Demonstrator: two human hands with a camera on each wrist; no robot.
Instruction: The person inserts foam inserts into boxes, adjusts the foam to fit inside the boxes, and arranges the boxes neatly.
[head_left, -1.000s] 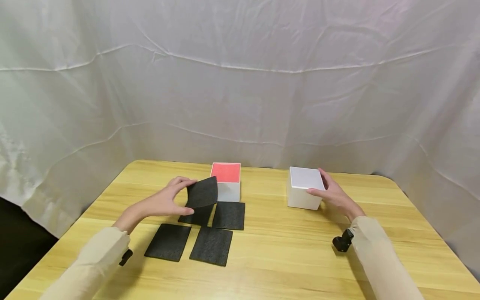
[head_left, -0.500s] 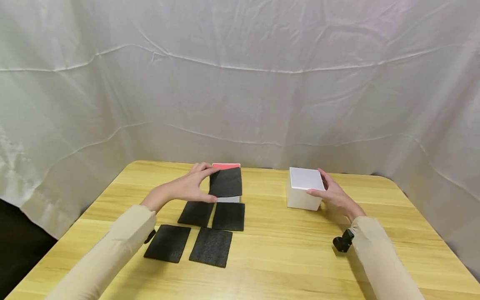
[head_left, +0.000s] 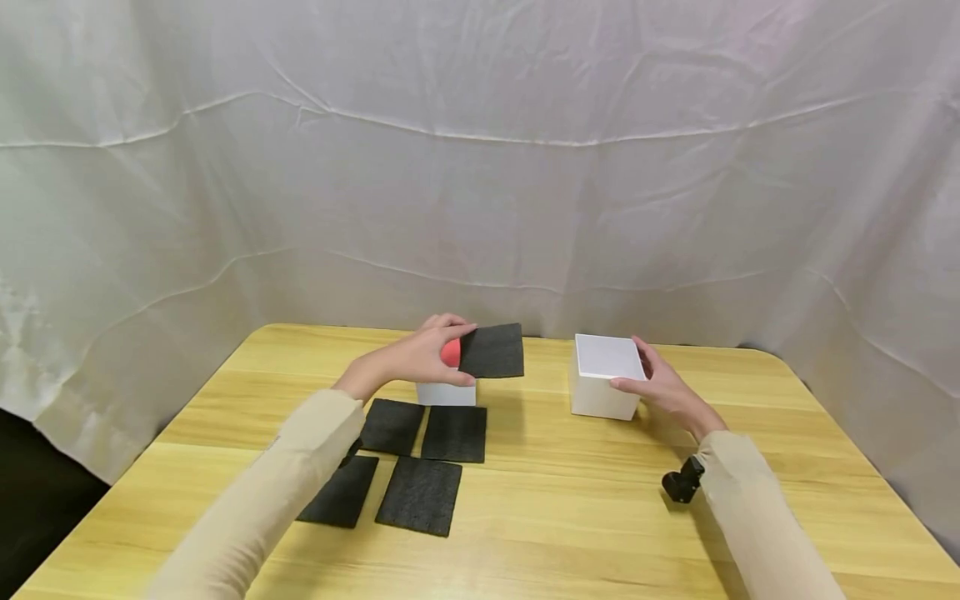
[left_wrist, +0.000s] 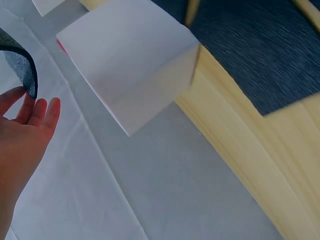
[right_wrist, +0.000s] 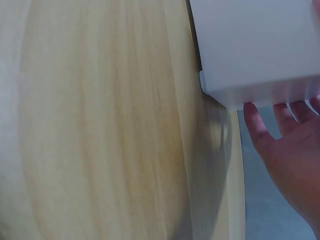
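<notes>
Head view: left hand (head_left: 420, 358) pinches the black felt square (head_left: 492, 351), now carried past the red-topped box (head_left: 446, 392) toward the white box (head_left: 603, 375), which the right hand (head_left: 660, 385) steadies with relaxed fingers.

Left wrist: felt square (left_wrist: 20, 57) at the fingertips.

Right wrist: fingers (right_wrist: 280, 125) rest against the white box (right_wrist: 255, 45).

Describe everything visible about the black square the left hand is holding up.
The black felt square is a thin, matte, dark grey-black sheet with a fibrous surface, roughly square. The left hand pinches its left edge between thumb and fingers, holding it in the air nearly flat, above and just right of the white box with a red inside. In the left wrist view its edge curves slightly. Only the hand touches it.
</notes>
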